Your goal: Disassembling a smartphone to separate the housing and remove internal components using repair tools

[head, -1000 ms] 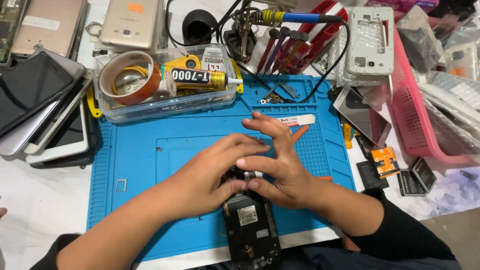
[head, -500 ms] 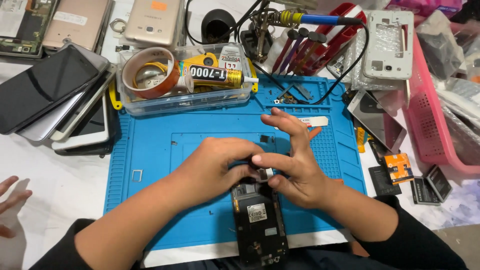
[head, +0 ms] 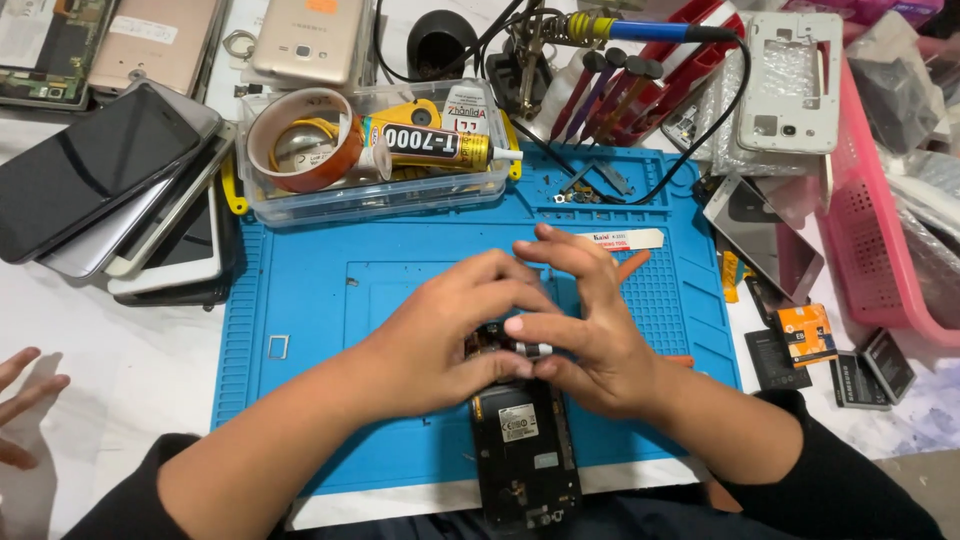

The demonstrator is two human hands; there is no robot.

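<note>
At the near edge of the surface lies an opened phone [head: 525,445], back cover off, its dark insides facing up and its lower end overhanging the blue mat [head: 300,300]. Both hands meet over the phone's upper end. The left hand [head: 445,335] curls over it from the left, fingers bent down onto the frame. The right hand [head: 585,330] closes in from the right, thumb and forefinger pinching a small silver part [head: 533,349] at the top of the phone, the other fingers spread upward. Both hands are thus narrow, gripping the phone and the part between them.

At the left edge, fingers of another hand [head: 22,400] show on the white surface. Beyond the mat's far left corner sits a stack of phones [head: 120,200]. Along the mat's far edge stands a clear tray [head: 300,205] holding a tape roll [head: 300,135] and a glue tube [head: 430,140]. To the right of it, a white tool [head: 625,239] lies on the mat. Farther back, a soldering iron [head: 640,28] rests in its stand. At the right edge stands a pink basket [head: 880,260], with a white phone frame [head: 790,80] beside it and batteries [head: 865,370] nearer.
</note>
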